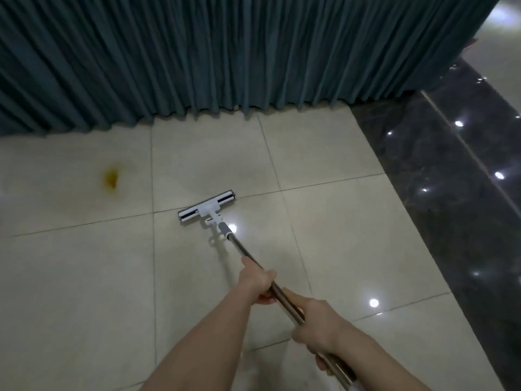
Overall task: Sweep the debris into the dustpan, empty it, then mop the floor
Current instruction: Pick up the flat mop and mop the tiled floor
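The person is working through the mopping stage, judging by what is in view: no broom, dustpan or loose debris is showing anywhere, so the sweeping and emptying are probably finished, though that cannot be confirmed. Both hands are wrapping tightly round the metal handle of the mop; the left hand is gripping farther along the shaft, the right hand nearer the body. The flat mop head is lying on the pale tiled floor, mid-scene, straddling a grout line and angled slightly. A yellowish-brown stain is sitting well apart to the far left of the head, near the hem of the teal curtain. That mark is looking untouched, so mopping seems only partly done. Dark glossy tiles are running along the right side, reflecting ceiling lights.
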{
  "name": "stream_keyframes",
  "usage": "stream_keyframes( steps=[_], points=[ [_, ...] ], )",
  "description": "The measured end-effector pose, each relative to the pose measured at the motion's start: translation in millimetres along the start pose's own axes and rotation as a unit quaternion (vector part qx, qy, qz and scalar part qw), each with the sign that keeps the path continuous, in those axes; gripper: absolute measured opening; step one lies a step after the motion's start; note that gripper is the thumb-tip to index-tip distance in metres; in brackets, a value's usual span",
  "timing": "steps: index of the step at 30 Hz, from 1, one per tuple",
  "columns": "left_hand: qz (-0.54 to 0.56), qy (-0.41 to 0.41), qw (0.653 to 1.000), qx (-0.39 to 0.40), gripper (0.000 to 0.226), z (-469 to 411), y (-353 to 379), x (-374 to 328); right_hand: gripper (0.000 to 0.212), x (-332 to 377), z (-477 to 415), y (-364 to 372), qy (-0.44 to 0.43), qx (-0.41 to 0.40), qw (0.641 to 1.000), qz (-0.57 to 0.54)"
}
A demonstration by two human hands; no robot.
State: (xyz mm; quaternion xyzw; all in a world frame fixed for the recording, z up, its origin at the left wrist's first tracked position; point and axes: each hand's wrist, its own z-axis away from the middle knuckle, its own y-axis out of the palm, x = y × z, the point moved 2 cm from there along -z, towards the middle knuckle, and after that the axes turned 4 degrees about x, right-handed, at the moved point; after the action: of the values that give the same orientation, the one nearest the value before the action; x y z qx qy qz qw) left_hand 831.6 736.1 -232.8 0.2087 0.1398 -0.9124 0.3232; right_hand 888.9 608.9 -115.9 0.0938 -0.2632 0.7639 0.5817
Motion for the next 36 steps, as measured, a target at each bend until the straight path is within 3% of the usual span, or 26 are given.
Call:
stream_keyframes(
  steps=[9,28,36],
  points=[
    [0.084,0.032,0.995,-0.033,0.039,-22,-111,-21,0.085,114,-59,16,-0.027,0.009,0.992,0.122],
    [0.137,0.035,0.981,-0.130,0.025,-143,-222,-174,0.082,269,-200,-103,-0.025,0.079,0.989,0.121],
    [0.146,0.038,0.976,-0.157,0.025,-197,-320,-227,0.083,366,-278,-112,-0.027,0.074,0.991,0.104]
  ],
)
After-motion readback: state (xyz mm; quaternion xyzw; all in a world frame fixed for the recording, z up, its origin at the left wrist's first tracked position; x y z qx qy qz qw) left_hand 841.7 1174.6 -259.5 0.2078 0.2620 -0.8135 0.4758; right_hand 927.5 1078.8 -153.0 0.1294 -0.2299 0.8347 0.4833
